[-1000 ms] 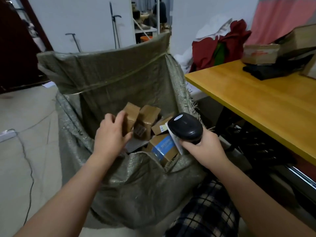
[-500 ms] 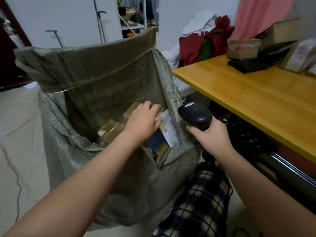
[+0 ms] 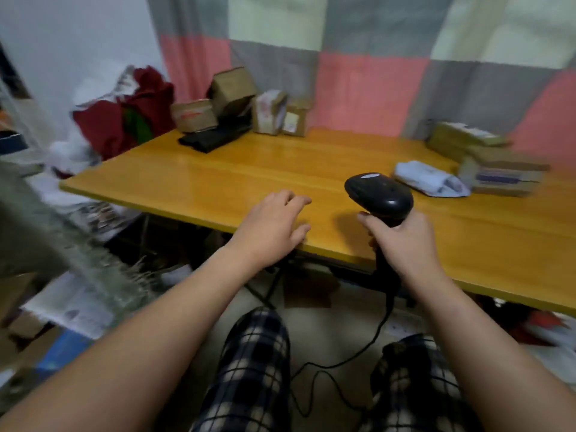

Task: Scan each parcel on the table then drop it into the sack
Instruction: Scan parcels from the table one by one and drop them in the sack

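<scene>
The left hand (image 3: 274,222) hovers empty, fingers loosely spread, over the near edge of the table (image 3: 249,176), the right hand (image 3: 402,244) grips the scanner (image 3: 378,194), brown parcels (image 3: 233,92) sit along its back, and the blurred sack (image 3: 46,232) seems to stand far left.

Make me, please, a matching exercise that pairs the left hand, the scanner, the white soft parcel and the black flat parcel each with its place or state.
Things:
1. left hand
2. scanner
3. white soft parcel
4. black flat parcel

Places or states:
A. on the far left part of the table
B. gripped by the right hand
C. open and empty, over the table's near edge
D. on the table's right part, beside stacked brown boxes

Pairs: 1-C, 2-B, 3-D, 4-A.
</scene>
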